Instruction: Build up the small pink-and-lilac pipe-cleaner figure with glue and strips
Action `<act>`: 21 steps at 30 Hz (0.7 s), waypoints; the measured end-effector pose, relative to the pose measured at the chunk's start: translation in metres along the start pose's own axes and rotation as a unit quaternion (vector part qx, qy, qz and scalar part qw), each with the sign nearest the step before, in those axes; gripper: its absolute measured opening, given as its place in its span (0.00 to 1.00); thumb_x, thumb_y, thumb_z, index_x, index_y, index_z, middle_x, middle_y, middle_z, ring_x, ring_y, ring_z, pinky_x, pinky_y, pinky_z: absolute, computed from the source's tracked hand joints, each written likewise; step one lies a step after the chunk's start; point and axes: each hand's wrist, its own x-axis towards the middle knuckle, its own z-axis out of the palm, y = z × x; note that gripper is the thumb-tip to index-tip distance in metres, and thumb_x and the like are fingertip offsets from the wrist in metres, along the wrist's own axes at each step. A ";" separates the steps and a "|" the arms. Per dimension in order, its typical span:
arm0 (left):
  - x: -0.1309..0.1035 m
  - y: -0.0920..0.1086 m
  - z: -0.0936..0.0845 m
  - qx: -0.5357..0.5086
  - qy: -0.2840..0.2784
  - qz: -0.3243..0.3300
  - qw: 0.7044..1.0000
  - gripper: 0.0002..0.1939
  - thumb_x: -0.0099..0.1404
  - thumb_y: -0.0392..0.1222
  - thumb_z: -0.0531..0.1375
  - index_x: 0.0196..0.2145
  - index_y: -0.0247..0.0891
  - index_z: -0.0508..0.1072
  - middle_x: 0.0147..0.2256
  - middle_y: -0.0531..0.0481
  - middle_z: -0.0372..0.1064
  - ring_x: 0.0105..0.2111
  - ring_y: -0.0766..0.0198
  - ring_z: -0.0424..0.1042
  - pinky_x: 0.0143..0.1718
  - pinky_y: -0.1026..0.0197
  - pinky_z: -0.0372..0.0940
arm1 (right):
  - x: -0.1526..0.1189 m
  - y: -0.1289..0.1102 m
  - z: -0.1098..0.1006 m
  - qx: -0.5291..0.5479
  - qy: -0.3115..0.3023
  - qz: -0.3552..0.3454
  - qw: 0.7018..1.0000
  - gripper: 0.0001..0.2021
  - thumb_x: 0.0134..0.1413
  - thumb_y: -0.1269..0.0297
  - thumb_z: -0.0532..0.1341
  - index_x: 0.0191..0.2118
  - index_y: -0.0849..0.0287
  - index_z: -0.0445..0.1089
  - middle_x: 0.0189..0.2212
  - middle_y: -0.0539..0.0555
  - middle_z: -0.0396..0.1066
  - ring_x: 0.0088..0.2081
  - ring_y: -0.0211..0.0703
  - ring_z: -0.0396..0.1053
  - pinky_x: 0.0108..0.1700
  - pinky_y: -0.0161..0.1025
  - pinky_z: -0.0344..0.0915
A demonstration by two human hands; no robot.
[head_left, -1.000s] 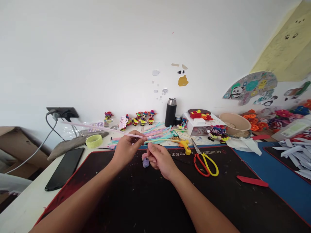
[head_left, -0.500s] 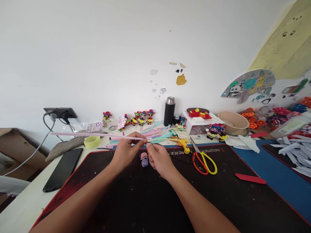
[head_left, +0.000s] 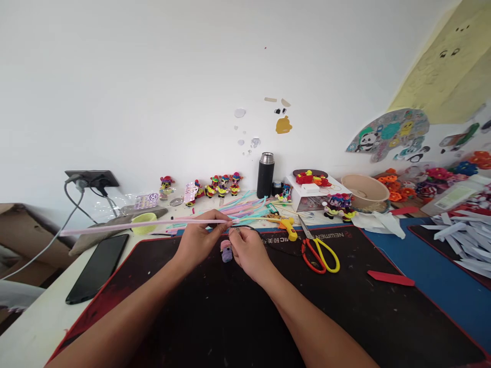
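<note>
A long pale pink fuzzy stick [head_left: 153, 223] is pinched in my left hand [head_left: 201, 239] near its right end; its other end reaches far to the left. My right hand [head_left: 248, 250] is closed just beside the left fingertips, with its thumb and forefinger together at the stick's end. Whatever lies between the right fingers is too small to make out. Below the fingertips, a small pink and purple fuzzy piece [head_left: 226, 251] stands on the black mat [head_left: 215, 317]. Behind the hands lies a pile of pastel fuzzy sticks [head_left: 245, 207].
Scissors [head_left: 317, 250] with red and yellow handles and a yellow glue gun [head_left: 288, 228] lie right of the hands. A phone [head_left: 97, 268] and a yellow tape roll [head_left: 144, 224] are at left. Behind stand a black bottle [head_left: 265, 176] and small figures [head_left: 222, 186].
The stick's free left end has dropped lower and farther left. Both hands stay together, the right one's fingers slightly shifted. The whole view has moved a little.
</note>
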 end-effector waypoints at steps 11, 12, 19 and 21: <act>0.001 0.001 -0.001 0.019 -0.012 0.013 1.000 0.09 0.67 0.47 0.63 0.35 0.41 0.80 0.34 0.50 0.80 0.36 0.58 0.76 0.40 0.59 0.69 | 0.000 0.000 0.002 0.006 0.028 0.020 0.999 0.18 0.61 0.50 0.60 0.24 0.55 0.63 0.13 0.41 0.54 0.14 0.32 0.48 0.19 0.33 0.47; 0.001 0.001 -0.001 0.020 -0.013 0.015 1.000 0.09 0.67 0.47 0.63 0.35 0.41 0.80 0.34 0.50 0.80 0.36 0.58 0.76 0.40 0.59 0.69 | 0.000 0.000 0.002 0.006 0.028 0.020 0.999 0.18 0.61 0.50 0.60 0.24 0.55 0.63 0.13 0.41 0.54 0.14 0.32 0.48 0.19 0.33 0.47; 0.000 0.003 -0.001 0.016 -0.024 0.011 1.000 0.09 0.67 0.47 0.62 0.34 0.40 0.79 0.33 0.49 0.79 0.35 0.58 0.76 0.38 0.59 0.70 | 0.000 -0.001 0.001 0.016 0.029 0.035 0.999 0.19 0.61 0.49 0.62 0.25 0.56 0.63 0.13 0.41 0.55 0.14 0.31 0.48 0.18 0.32 0.47; 0.000 0.005 -0.001 0.018 -0.025 0.009 1.000 0.09 0.67 0.47 0.62 0.33 0.40 0.79 0.33 0.49 0.79 0.35 0.58 0.77 0.38 0.59 0.70 | 0.000 -0.001 0.001 0.018 0.027 0.037 0.999 0.19 0.61 0.49 0.61 0.25 0.56 0.64 0.13 0.41 0.56 0.14 0.31 0.49 0.18 0.32 0.47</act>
